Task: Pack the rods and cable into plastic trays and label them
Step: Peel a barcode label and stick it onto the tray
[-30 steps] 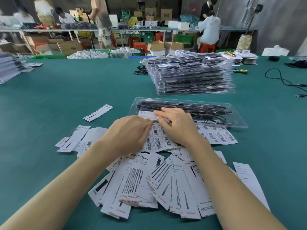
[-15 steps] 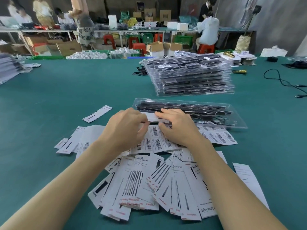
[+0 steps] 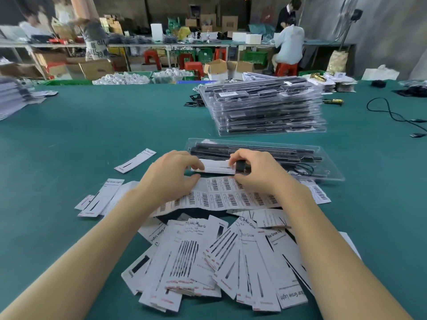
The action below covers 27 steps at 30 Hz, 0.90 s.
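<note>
A clear plastic tray (image 3: 328,176) lies on the green table, holding black rods (image 3: 265,150) and a coiled black cable (image 3: 303,168). At the tray's near left corner, a white label (image 3: 217,167) is held between both hands. My left hand (image 3: 171,179) pinches its left end. My right hand (image 3: 256,172) pinches its right end, fingers curled over the tray edge. A sheet of barcode stickers (image 3: 231,199) lies just under my hands.
A pile of printed paper cards (image 3: 219,257) lies between my forearms. More cards (image 3: 99,197) and one loose card (image 3: 135,160) sit to the left. A stack of packed trays (image 3: 265,107) stands behind. A black cord (image 3: 392,114) runs at the right. People work at far benches.
Both hands have moved forward from the barcode sheet to the tray's near left corner, carrying a white label now stretched between them.
</note>
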Tool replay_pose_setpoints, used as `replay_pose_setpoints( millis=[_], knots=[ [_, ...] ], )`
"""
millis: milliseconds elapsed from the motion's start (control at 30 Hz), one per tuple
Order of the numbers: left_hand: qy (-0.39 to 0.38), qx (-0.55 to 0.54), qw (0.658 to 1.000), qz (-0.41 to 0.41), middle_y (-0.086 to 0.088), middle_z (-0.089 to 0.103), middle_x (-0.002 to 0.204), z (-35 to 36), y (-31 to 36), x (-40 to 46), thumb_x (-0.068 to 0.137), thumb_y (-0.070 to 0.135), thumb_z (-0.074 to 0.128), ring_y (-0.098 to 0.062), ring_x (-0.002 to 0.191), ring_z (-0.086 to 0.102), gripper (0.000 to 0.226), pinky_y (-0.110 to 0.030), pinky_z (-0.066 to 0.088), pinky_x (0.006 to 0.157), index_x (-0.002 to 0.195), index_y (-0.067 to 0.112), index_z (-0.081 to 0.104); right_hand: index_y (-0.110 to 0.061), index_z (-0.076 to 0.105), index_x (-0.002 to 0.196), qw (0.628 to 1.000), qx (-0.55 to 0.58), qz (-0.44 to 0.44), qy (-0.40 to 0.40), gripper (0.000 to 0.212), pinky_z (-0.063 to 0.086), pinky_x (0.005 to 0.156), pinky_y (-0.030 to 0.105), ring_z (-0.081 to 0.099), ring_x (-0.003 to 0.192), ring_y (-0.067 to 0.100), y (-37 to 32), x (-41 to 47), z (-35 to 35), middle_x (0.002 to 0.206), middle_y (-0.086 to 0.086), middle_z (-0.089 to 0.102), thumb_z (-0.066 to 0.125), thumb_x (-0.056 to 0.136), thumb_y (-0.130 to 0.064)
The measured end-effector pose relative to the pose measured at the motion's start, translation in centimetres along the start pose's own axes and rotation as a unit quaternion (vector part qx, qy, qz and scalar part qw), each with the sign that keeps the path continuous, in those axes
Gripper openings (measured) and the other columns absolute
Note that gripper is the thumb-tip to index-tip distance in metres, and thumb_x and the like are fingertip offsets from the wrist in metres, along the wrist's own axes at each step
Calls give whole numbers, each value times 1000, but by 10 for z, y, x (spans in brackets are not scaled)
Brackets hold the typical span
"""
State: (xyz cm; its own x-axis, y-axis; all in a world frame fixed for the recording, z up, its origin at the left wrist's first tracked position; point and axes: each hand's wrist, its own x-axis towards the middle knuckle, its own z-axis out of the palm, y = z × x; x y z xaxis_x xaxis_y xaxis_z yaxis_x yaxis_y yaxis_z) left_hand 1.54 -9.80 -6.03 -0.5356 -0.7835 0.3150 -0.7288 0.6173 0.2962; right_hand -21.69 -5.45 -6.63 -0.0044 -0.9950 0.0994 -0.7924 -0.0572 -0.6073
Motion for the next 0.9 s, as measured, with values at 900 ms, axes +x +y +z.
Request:
replay_pose_setpoints(
  millis=[900],
  knots=[
    [-30,113,988,101,11,36,159,25,9,-14,106,48,24,-7,145,31,57,-28,25,112,156,24,33,-18,67,100,985,-46,-92,141,10,44,62,18,56,66,0,-1,6,19,82,-8,67,57,100,-20]
  ],
)
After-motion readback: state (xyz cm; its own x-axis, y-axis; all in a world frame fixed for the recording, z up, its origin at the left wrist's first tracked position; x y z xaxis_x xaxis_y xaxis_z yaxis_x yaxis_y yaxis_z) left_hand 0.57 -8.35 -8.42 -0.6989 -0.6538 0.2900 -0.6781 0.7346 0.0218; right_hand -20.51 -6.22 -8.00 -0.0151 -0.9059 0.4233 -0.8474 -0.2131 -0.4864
